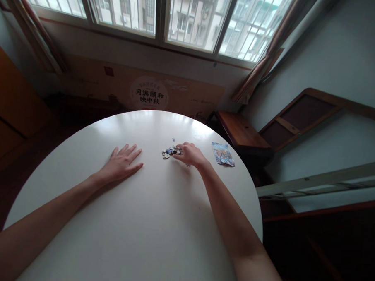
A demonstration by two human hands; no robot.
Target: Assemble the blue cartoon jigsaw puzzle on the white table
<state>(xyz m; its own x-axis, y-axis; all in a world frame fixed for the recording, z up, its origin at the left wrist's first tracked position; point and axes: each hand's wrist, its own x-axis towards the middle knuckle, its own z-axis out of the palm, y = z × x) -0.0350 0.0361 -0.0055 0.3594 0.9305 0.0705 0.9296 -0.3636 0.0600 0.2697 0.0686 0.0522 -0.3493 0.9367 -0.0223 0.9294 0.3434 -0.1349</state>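
Observation:
My left hand (122, 162) lies flat on the round white table (134, 221), fingers stretched out and slightly spread, holding nothing. My right hand (190, 154) rests further right with its fingers curled down onto a small heap of jigsaw puzzle pieces (169, 151), touching the heap's right side. Whether a piece is pinched in those fingers is hidden. One loose puzzle piece (174, 139) lies just beyond the heap. A colourful printed packet (223, 153) lies flat to the right of my right hand, near the table's edge.
A barred window (162, 15) runs along the far wall, with a cardboard panel bearing printed characters (149, 94) below it. A dark wooden bench (242, 134) and leaning wooden frames (303, 114) stand to the right of the table. An orange cabinet (9, 95) is at left.

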